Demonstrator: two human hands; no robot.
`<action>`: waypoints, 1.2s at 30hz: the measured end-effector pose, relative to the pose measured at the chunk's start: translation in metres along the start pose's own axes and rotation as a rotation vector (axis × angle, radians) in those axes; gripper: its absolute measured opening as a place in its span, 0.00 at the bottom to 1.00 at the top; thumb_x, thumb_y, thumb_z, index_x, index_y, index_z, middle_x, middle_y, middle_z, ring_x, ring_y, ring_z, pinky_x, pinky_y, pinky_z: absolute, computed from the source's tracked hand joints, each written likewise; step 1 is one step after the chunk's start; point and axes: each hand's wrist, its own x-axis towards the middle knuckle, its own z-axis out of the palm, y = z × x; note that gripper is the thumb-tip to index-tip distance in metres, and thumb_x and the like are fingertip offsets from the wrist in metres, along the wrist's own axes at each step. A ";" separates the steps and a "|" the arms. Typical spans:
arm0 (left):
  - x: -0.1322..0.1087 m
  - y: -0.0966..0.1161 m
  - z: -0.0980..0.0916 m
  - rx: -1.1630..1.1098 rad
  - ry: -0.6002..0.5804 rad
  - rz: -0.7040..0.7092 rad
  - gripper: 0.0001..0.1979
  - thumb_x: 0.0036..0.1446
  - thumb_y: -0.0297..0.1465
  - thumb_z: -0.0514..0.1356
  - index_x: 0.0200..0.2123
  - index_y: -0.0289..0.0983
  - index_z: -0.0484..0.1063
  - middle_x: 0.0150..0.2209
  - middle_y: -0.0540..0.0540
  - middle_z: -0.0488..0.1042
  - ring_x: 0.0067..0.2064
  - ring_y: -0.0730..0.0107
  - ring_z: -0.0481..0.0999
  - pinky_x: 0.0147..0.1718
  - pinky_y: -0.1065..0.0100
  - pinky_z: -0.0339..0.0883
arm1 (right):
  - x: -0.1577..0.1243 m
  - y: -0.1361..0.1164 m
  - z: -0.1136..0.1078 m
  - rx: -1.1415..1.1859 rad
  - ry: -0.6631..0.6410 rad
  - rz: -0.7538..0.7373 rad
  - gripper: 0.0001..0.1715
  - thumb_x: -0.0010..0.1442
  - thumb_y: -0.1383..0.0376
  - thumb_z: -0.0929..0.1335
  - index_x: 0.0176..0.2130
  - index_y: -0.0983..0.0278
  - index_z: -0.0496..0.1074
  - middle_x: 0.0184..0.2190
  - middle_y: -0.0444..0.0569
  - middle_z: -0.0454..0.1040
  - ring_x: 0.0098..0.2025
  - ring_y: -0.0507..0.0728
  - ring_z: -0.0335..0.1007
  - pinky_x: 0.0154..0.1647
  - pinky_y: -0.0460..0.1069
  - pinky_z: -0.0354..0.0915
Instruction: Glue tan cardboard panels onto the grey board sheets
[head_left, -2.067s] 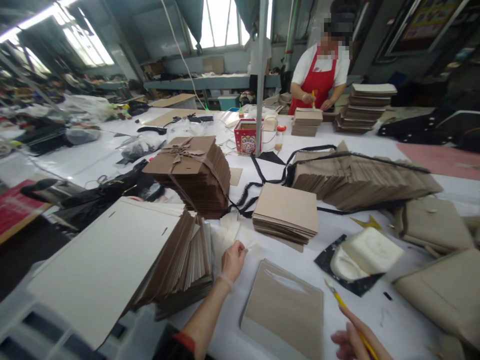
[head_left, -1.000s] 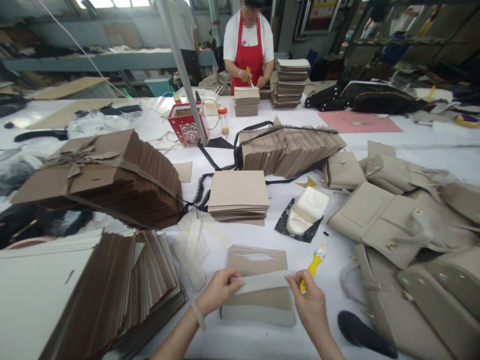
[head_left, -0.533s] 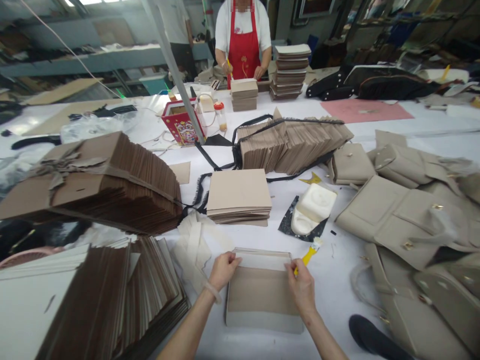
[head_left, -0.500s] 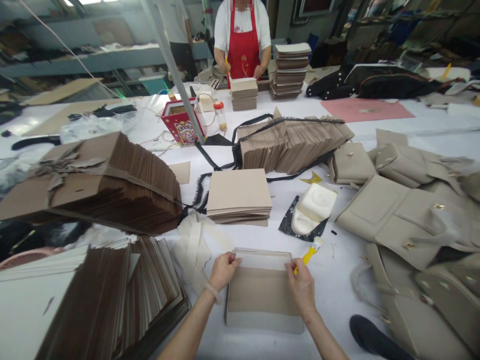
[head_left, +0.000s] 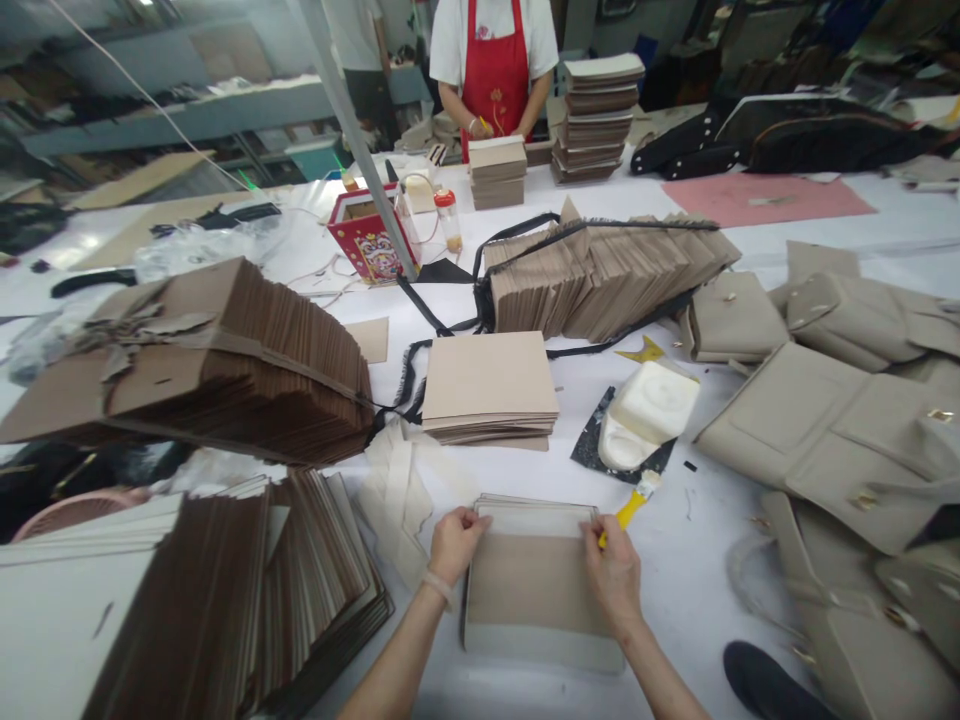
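A beige board panel (head_left: pixel 534 585) lies flat on the white table in front of me, with a pale strip (head_left: pixel 534 520) along its far edge. My left hand (head_left: pixel 454 541) pinches the strip's left end against the panel. My right hand (head_left: pixel 613 578) presses the strip's right end, fingers curled, with a yellow-handled brush (head_left: pixel 631 502) sticking out from under it. A loose heap of pale strips (head_left: pixel 401 490) lies just left of my left hand.
Brown card stacks (head_left: pixel 225 345) fill the left. A beige panel stack (head_left: pixel 487 385), a white glue pad (head_left: pixel 646 412) and beige bags (head_left: pixel 825 430) lie beyond and right. A person in a red apron (head_left: pixel 493 65) works at the far side.
My hands laid the pale strip down from mid-panel to the panel's far edge and now hold it there. The view has tilted slightly down.
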 end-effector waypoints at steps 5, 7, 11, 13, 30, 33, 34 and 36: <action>0.002 -0.001 0.001 -0.037 0.008 -0.036 0.13 0.51 0.40 0.64 0.24 0.36 0.75 0.24 0.50 0.76 0.30 0.67 0.74 0.31 0.70 0.60 | 0.001 -0.001 -0.001 -0.003 -0.008 0.002 0.21 0.63 0.47 0.59 0.31 0.60 0.63 0.27 0.47 0.68 0.31 0.58 0.65 0.33 0.50 0.58; 0.003 -0.001 0.001 -0.050 0.011 -0.048 0.13 0.50 0.40 0.64 0.24 0.37 0.75 0.24 0.50 0.76 0.30 0.67 0.74 0.31 0.70 0.61 | 0.001 -0.002 -0.001 -0.007 -0.005 0.005 0.21 0.63 0.46 0.59 0.31 0.59 0.63 0.27 0.47 0.67 0.30 0.58 0.65 0.33 0.50 0.58; 0.004 -0.001 0.001 -0.069 0.008 -0.062 0.13 0.50 0.40 0.65 0.24 0.37 0.75 0.24 0.50 0.76 0.30 0.68 0.74 0.31 0.70 0.61 | 0.001 -0.004 -0.002 -0.014 -0.005 0.002 0.23 0.63 0.45 0.59 0.31 0.59 0.63 0.27 0.47 0.67 0.30 0.58 0.64 0.32 0.50 0.57; 0.004 -0.001 0.001 -0.073 0.006 -0.066 0.13 0.50 0.40 0.64 0.24 0.36 0.75 0.24 0.50 0.76 0.30 0.67 0.74 0.31 0.70 0.61 | 0.000 -0.004 -0.002 -0.020 -0.007 0.000 0.23 0.63 0.44 0.58 0.31 0.59 0.62 0.27 0.47 0.67 0.30 0.58 0.64 0.32 0.50 0.57; 0.004 -0.001 0.005 -0.107 0.039 -0.100 0.12 0.49 0.39 0.66 0.23 0.36 0.74 0.24 0.48 0.76 0.31 0.65 0.74 0.31 0.69 0.60 | 0.001 -0.005 -0.003 -0.069 -0.023 -0.010 0.23 0.63 0.44 0.56 0.32 0.59 0.62 0.27 0.48 0.68 0.31 0.60 0.66 0.33 0.52 0.59; -0.001 0.001 0.007 -0.135 0.088 -0.107 0.10 0.47 0.36 0.67 0.23 0.37 0.72 0.24 0.48 0.75 0.30 0.66 0.73 0.31 0.68 0.60 | 0.000 0.002 -0.004 -0.130 -0.031 -0.005 0.22 0.61 0.44 0.57 0.33 0.58 0.62 0.27 0.50 0.68 0.32 0.63 0.66 0.33 0.54 0.60; -0.002 0.001 0.008 -0.148 0.109 -0.107 0.09 0.46 0.35 0.67 0.24 0.37 0.72 0.25 0.49 0.75 0.30 0.67 0.73 0.31 0.69 0.60 | 0.001 0.005 -0.003 -0.160 -0.032 -0.002 0.22 0.60 0.44 0.57 0.33 0.58 0.63 0.28 0.51 0.69 0.33 0.64 0.66 0.33 0.55 0.61; -0.003 -0.001 0.010 -0.181 0.141 -0.099 0.09 0.45 0.33 0.68 0.26 0.38 0.71 0.25 0.50 0.74 0.30 0.68 0.72 0.30 0.69 0.60 | 0.004 0.012 -0.003 -0.189 -0.058 0.020 0.22 0.58 0.43 0.59 0.35 0.58 0.64 0.29 0.54 0.71 0.33 0.66 0.67 0.33 0.57 0.62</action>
